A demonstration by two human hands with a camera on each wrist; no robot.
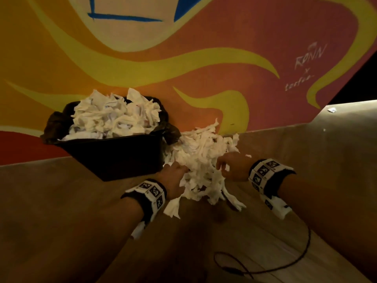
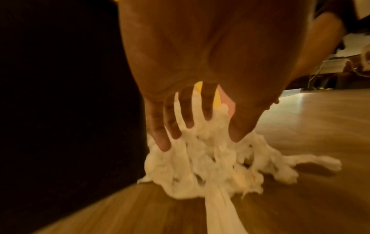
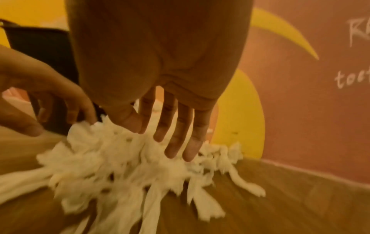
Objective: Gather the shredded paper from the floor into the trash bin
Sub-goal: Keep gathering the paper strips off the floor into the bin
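Right of the trash bin (image 1: 114,154), light, loose shredded paper (image 1: 201,160) likely needs scooping from underneath by both spread, empty hands, left hand (image 1: 173,178) and right hand (image 1: 234,166).

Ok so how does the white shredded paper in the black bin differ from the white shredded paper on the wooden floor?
The shredded paper in the black trash bin is heaped above the rim, while the shredded paper pile on the wooden floor spreads low beside the bin. No hand is on the bin's paper; the left hand and right hand flank the floor pile. Both are white torn strips.
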